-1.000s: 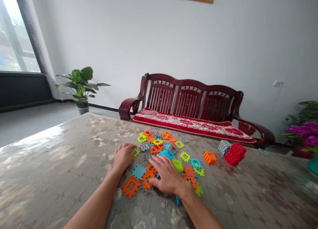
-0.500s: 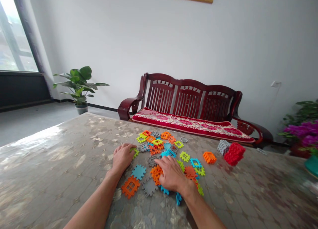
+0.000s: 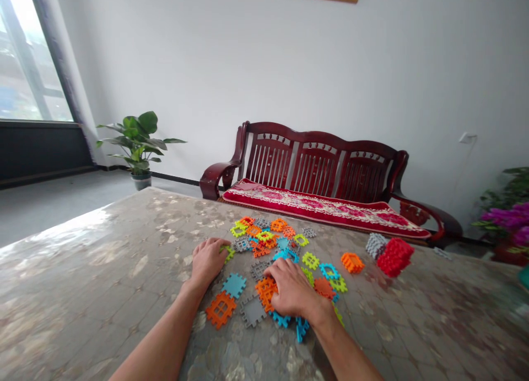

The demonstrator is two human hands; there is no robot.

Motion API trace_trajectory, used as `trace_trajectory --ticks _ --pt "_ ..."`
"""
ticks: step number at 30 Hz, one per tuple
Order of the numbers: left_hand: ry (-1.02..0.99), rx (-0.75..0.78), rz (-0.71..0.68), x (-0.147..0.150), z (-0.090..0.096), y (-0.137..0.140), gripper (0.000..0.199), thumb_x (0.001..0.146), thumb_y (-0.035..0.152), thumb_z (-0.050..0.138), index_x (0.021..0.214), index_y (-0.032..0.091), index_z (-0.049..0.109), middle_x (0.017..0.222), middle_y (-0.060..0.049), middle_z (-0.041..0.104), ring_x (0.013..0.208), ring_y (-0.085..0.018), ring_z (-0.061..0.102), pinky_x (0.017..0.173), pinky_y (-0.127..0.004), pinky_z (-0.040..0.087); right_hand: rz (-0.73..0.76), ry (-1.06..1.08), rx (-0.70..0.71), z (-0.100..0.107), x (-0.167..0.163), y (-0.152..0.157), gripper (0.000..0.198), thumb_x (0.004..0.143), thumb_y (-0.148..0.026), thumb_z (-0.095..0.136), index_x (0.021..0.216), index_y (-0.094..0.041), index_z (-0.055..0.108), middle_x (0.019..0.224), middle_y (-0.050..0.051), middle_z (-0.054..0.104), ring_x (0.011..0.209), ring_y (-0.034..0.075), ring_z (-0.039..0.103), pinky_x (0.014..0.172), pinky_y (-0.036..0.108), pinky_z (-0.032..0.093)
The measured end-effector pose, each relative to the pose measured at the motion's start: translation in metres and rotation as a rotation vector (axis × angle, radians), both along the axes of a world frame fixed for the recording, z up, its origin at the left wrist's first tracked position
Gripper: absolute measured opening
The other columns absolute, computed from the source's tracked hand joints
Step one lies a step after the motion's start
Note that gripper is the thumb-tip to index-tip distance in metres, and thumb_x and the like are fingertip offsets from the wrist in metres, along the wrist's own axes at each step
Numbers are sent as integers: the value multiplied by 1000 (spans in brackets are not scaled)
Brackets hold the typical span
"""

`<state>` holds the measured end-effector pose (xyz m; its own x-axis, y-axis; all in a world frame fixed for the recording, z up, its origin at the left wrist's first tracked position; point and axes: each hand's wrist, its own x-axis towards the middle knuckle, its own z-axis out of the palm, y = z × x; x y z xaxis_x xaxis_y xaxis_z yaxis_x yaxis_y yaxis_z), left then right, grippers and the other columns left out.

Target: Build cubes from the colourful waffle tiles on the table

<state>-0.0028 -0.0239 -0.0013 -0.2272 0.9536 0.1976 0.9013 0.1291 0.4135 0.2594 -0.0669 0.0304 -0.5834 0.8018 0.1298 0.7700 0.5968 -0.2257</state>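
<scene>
My left hand (image 3: 210,258) rests palm down on the table, its fingers stretched out and lying flat. Its fingertips meet a yellow-green toothed plastic tile (image 3: 228,252), part of which they cover. My right hand (image 3: 294,287) is bent over an orange window tile (image 3: 265,290), thumb and index finger at its edges; the palm side is hidden. Just beyond the right fingertips lies a grey window tile (image 3: 258,270). Between my forearms are a blue tile (image 3: 234,285), another orange window tile (image 3: 221,309) and a solid grey tile (image 3: 252,310).
Several mixed tiles form a loose pile behind my hands, including an orange tile (image 3: 278,224). To the right sit an orange block (image 3: 352,262), a grey knobbly block (image 3: 376,245) and a red one (image 3: 395,257). A wooden bench (image 3: 316,166) stands past the patterned table (image 3: 136,271).
My right index finger, earlier stretched onto the grey window tile, has drawn back toward the orange tile. The left hand has kept its place. The whole view has shifted slightly.
</scene>
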Motion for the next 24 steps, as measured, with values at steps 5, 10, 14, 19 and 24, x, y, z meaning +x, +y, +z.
trace_trajectory --ticks 5,10,14,19,24 --pt "0 2 -1 0 1 0 36 85 29 45 109 32 72 125 -3 65 118 -28 55 104 -44 36 -96 51 66 -5 0 6 42 76 -12 51 114 -25 62 110 4 64 106 22 54 93 34 39" --pt "0 -12 6 0 0 0 36 85 29 46 110 32 72 126 -3 64 117 -27 55 104 -44 36 -97 28 53 -8 1 9 26 80 -13 52 96 -26 68 97 2 66 99 21 55 89 33 39" --pt "-6 -7 4 -1 -1 1 35 86 31 47 110 32 72 125 -3 65 117 -26 55 104 -44 36 -78 54 36 -5 2 8 19 78 -13 55 87 -24 68 97 2 65 100 20 54 89 31 39" --pt "-1 1 9 0 -1 1 35 85 30 46 108 33 72 123 -2 66 116 -26 56 103 -43 37 -15 103 -121 7 9 6 36 74 -19 64 109 -28 67 108 -1 67 105 21 54 93 32 39" --pt "4 -3 10 0 -1 1 35 85 29 46 108 33 72 123 -2 66 116 -26 57 103 -43 37 125 73 -219 14 17 5 56 62 -37 81 116 -29 67 113 2 64 109 24 53 96 35 40"
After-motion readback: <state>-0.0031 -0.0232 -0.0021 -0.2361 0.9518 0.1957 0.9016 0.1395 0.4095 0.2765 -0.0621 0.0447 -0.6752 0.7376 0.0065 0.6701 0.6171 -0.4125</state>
